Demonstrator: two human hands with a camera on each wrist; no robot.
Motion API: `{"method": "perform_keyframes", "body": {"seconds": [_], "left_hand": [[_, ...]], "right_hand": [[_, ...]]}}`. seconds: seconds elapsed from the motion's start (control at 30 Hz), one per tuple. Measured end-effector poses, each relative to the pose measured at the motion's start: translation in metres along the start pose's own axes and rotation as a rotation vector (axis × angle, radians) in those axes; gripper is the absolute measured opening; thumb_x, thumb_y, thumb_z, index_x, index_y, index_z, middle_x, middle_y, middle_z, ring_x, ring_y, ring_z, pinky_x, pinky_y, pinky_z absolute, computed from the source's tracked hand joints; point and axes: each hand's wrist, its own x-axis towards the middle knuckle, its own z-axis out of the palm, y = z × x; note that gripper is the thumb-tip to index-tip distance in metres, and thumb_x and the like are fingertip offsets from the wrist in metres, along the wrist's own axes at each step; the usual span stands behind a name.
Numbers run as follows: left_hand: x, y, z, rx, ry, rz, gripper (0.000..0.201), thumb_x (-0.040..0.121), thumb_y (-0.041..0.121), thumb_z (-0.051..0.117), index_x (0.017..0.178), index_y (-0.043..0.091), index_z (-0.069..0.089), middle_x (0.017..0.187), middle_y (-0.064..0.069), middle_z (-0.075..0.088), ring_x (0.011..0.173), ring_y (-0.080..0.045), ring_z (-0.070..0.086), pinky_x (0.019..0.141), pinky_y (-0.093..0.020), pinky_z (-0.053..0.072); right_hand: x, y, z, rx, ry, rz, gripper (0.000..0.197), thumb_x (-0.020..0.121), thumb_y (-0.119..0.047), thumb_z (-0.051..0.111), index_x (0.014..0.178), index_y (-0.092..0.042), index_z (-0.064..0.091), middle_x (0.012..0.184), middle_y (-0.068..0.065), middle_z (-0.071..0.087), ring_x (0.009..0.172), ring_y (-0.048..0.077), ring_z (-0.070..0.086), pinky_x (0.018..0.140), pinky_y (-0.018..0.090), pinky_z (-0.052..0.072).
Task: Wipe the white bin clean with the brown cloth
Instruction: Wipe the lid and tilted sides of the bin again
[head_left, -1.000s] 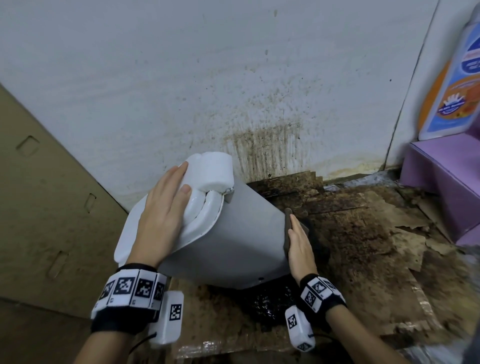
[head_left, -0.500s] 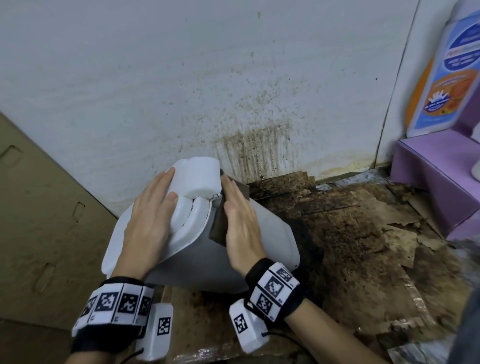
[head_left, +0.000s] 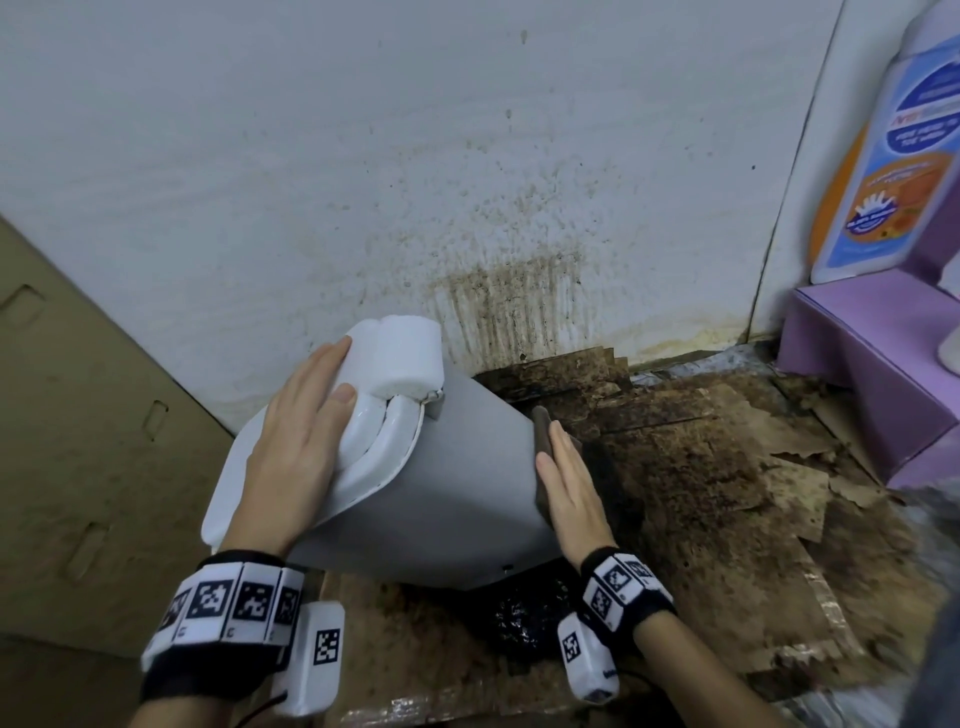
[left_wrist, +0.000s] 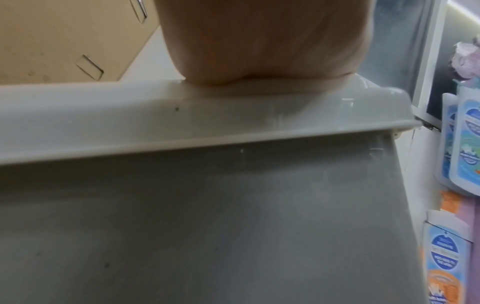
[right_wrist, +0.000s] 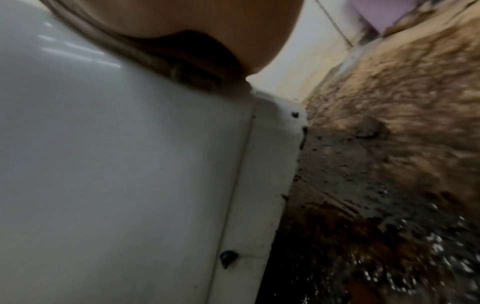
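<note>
The white bin (head_left: 447, 493) leans tilted toward the lower left, with its base on the floor. My left hand (head_left: 301, 436) lies flat on the bin's white lid (head_left: 384, 441), fingers straight; the left wrist view shows the palm (left_wrist: 259, 41) resting on the lid rim (left_wrist: 182, 123). My right hand (head_left: 571, 483) presses the brown cloth (head_left: 543, 431) flat against the bin's right side near its base, fingers straight. In the right wrist view the cloth (right_wrist: 187, 67) is squeezed between my palm (right_wrist: 207, 16) and the bin wall (right_wrist: 116, 164). Most of the cloth is hidden under the hand.
Stained, torn cardboard (head_left: 701, 493) covers the floor, with a wet black patch (head_left: 524, 618) under the bin. A dirty white wall (head_left: 467, 182) stands close behind. A purple box (head_left: 872, 364) and a detergent bottle (head_left: 883, 182) are at right, a cardboard box (head_left: 78, 415) at left.
Half a second ago my right hand held the cloth high on the bin by the lid hinge. It has slid the cloth down the side to the base. The left hand stays on the lid.
</note>
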Motion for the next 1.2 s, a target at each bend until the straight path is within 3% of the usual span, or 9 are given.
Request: {"method": "perform_keyframes", "body": {"seconds": [0.13,0.37,0.47,0.57,0.73,0.87,1.03,1.13,1.2], "left_hand": [[0.001,0.005,0.004,0.027,-0.003,-0.006,0.055,0.097,0.063,0.027,0.15,0.053,0.033,0.158,0.026,0.034,0.148,0.0,0.026,0.124,-0.046,0.022],[0.002,0.0,0.005,0.027,0.01,0.008,0.056,0.098,0.06,0.027,0.152,0.049,0.034,0.159,0.023,0.035,0.148,-0.001,0.027,0.124,-0.045,0.022],[0.005,-0.001,0.007,0.059,0.005,0.022,0.056,0.098,0.06,0.026,0.152,0.048,0.033,0.159,0.02,0.036,0.148,-0.006,0.03,0.122,-0.05,0.025],[0.004,0.002,0.008,0.076,-0.001,0.007,0.058,0.096,0.063,0.024,0.152,0.05,0.032,0.16,0.021,0.034,0.148,-0.006,0.029,0.122,-0.049,0.023],[0.0,0.006,0.008,0.079,-0.006,-0.002,0.056,0.095,0.064,0.023,0.15,0.056,0.031,0.16,0.023,0.032,0.147,-0.004,0.027,0.122,-0.042,0.022],[-0.003,0.005,0.005,0.049,0.002,0.006,0.049,0.096,0.062,0.025,0.145,0.061,0.031,0.16,0.024,0.032,0.148,-0.002,0.027,0.124,-0.042,0.021],[-0.005,0.017,0.008,0.077,-0.032,-0.023,0.044,0.092,0.067,0.024,0.136,0.073,0.026,0.16,0.028,0.028,0.146,0.002,0.024,0.117,-0.031,0.019],[-0.005,0.021,0.01,0.074,-0.034,-0.022,0.044,0.091,0.069,0.024,0.134,0.075,0.026,0.161,0.03,0.026,0.147,0.003,0.022,0.116,-0.03,0.019],[-0.005,0.02,0.009,0.066,-0.034,-0.029,0.044,0.091,0.069,0.024,0.134,0.075,0.026,0.161,0.03,0.026,0.147,0.003,0.022,0.116,-0.031,0.019]], "right_hand": [[0.001,0.009,-0.004,0.067,0.001,0.106,0.057,0.107,-0.04,0.037,0.16,-0.031,0.019,0.168,-0.014,0.013,0.151,-0.001,0.005,0.119,0.023,0.003],[0.001,-0.008,0.005,0.017,0.044,0.11,0.055,0.108,-0.031,0.034,0.161,-0.025,0.018,0.168,-0.009,0.013,0.154,0.006,0.007,0.127,0.034,0.005],[-0.003,-0.029,0.012,0.025,0.066,0.067,0.057,0.106,-0.036,0.029,0.16,-0.024,0.017,0.169,-0.007,0.014,0.154,0.006,0.008,0.127,0.036,0.006],[-0.01,-0.061,0.021,0.05,0.052,-0.018,0.069,0.095,-0.047,0.023,0.16,-0.027,0.016,0.168,-0.012,0.014,0.153,0.002,0.008,0.127,0.034,0.006],[-0.024,-0.108,0.033,0.08,0.001,-0.22,0.061,0.101,-0.044,0.017,0.16,-0.029,0.015,0.167,-0.02,0.01,0.151,-0.008,0.004,0.127,0.029,0.005],[-0.03,-0.111,0.038,0.014,-0.003,-0.323,0.057,0.105,-0.04,0.022,0.161,-0.028,0.015,0.166,-0.02,0.011,0.151,-0.007,0.004,0.127,0.03,0.008],[-0.029,-0.099,0.041,-0.001,0.141,-0.298,0.062,0.101,-0.056,0.024,0.158,-0.033,0.024,0.165,-0.018,0.022,0.151,-0.004,0.014,0.125,0.031,0.017],[-0.03,-0.101,0.039,0.07,0.153,-0.24,0.055,0.104,-0.049,0.03,0.157,-0.032,0.03,0.161,-0.019,0.028,0.148,-0.004,0.016,0.121,0.023,0.016],[-0.029,-0.104,0.034,0.131,0.15,-0.205,0.048,0.107,-0.039,0.039,0.153,-0.028,0.037,0.155,-0.018,0.034,0.144,-0.003,0.021,0.112,0.009,0.017]]}}
